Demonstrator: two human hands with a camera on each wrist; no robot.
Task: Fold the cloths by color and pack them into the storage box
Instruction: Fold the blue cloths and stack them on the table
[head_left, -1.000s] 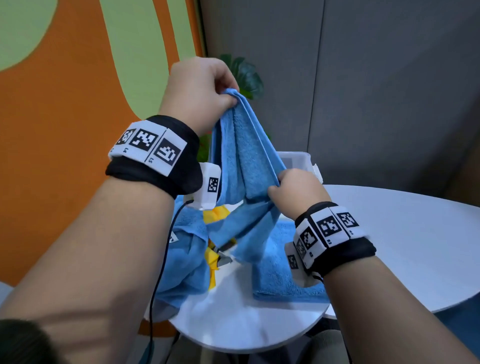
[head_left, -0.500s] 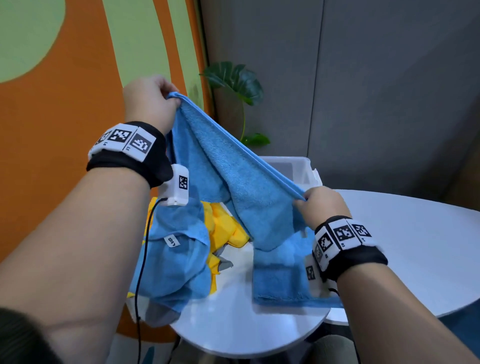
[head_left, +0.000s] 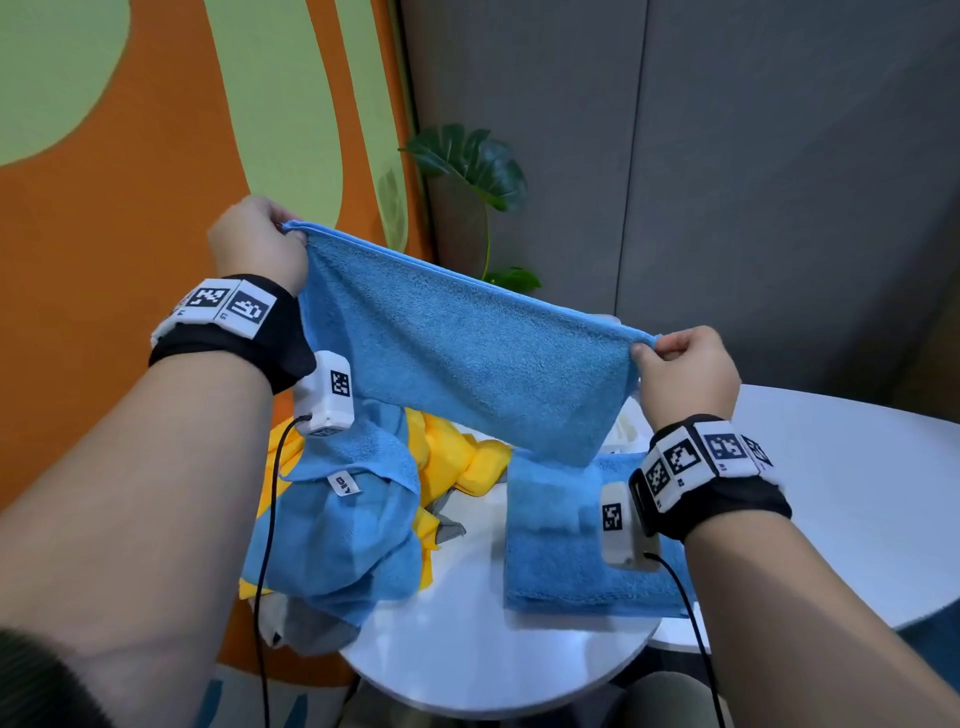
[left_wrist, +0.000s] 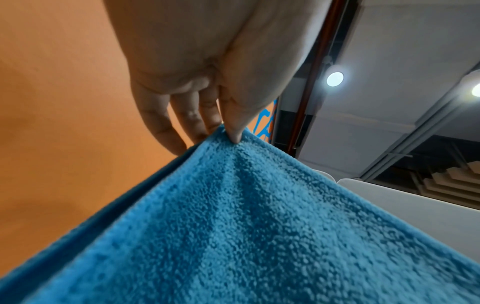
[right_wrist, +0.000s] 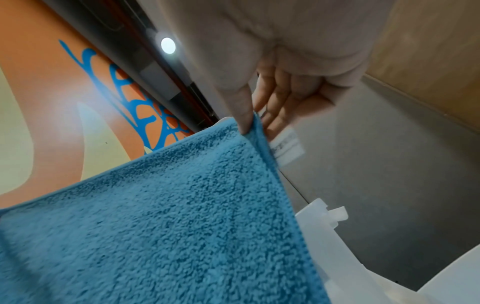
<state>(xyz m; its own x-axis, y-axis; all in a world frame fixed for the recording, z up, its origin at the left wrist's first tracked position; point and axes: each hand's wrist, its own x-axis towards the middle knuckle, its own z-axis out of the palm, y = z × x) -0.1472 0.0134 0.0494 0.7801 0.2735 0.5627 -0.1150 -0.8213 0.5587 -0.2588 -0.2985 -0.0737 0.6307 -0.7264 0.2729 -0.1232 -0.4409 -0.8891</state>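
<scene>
A blue cloth (head_left: 467, 364) is stretched in the air above the table, doubled over, its top edge taut between both hands. My left hand (head_left: 260, 244) pinches the upper left corner; thumb and fingers (left_wrist: 228, 131) clamp that corner of the blue cloth (left_wrist: 259, 226). My right hand (head_left: 680, 364) pinches the lower right corner, with the thumb (right_wrist: 244, 121) on the blue cloth (right_wrist: 168, 216). A folded blue cloth (head_left: 561, 566) lies flat on the table. The white storage box (right_wrist: 335, 246) is mostly hidden behind the cloth.
A heap of blue cloth (head_left: 353, 530), yellow cloth (head_left: 467, 457) and grey cloth (head_left: 311, 629) sits at the left of the round white table (head_left: 467, 665). An orange-green wall (head_left: 104, 208) is at left. A potted plant (head_left: 472, 161) stands behind.
Both hands have moved apart, the left one to the left and down, the right one to the right. The blue cloth went from bunched to spread taut between them.
</scene>
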